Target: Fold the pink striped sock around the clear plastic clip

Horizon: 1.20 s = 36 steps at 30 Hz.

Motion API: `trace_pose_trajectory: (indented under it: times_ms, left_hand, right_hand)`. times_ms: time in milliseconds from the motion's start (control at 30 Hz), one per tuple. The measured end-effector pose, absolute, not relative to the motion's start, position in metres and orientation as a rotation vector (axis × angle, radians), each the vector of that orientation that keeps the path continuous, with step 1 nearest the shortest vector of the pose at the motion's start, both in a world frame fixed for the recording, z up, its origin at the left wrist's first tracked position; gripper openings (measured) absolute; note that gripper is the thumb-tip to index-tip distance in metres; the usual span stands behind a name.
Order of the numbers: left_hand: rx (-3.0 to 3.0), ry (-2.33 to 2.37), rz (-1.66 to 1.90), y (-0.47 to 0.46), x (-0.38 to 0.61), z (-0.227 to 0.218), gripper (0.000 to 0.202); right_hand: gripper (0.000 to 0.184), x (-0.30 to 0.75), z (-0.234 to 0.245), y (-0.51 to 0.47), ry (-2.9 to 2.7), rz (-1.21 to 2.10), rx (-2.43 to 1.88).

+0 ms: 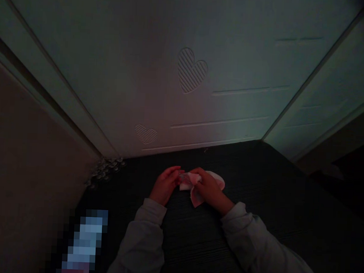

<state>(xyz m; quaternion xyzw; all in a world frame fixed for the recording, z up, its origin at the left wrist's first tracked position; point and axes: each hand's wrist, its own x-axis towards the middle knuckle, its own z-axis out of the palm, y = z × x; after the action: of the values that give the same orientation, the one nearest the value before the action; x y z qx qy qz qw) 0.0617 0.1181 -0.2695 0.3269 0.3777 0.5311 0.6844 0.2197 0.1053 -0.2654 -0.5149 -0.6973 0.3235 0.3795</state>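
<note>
The person's two hands are near the middle of a dark table [192, 241], and the cloth [196, 199], soft-looking, pink and white, is between them. The right hand [211, 190] is closed on the cloth, with its fingers bent over the top. A pink flap hangs out on the near side of this hand, and a pale rounded part shows beyond it, to the right.

The left hand [164, 186] has its fingers curled at the left end of the cloth, where something small and shiny [184, 177] shows beside the fingertips. It is too dark to tell whether these fingers pinch it or only touch it.

Both forearms come from the near side, in grey sleeves [144, 235]. At the far edge of the table stands a pale panel [124, 69] with two striped hearts, the larger heart [192, 70] above and to the right of the smaller heart [146, 134]. At the far left corner lies a cluster of small, round, shiny pieces [105, 169]. A bluish patch [85, 241] at the near left is blurred into squares, so its nature cannot be told.
</note>
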Motion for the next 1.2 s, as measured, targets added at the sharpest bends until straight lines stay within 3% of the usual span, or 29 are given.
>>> trace_pose_trajectory:
  times_ms: [467,767,1200]
  left_hand:
    - [0.742,0.860,1.175,0.1179,0.0624,-0.2701,0.027]
    - [0.738,0.844,1.198,0.1170,0.0596,-0.2660,0.023]
    - [0.699,0.849,1.186,0.1165,0.0616,-0.2638,0.024]
  right_hand:
    - [0.034,0.2205,-0.2675,0.1058,-1.756,0.938,-1.309]
    - [0.006,0.2181,-0.2682,0.1057,-1.812,0.703,-1.492]
    - [0.029,0.2213,-0.2715,0.1071,-1.761,0.762,-1.291]
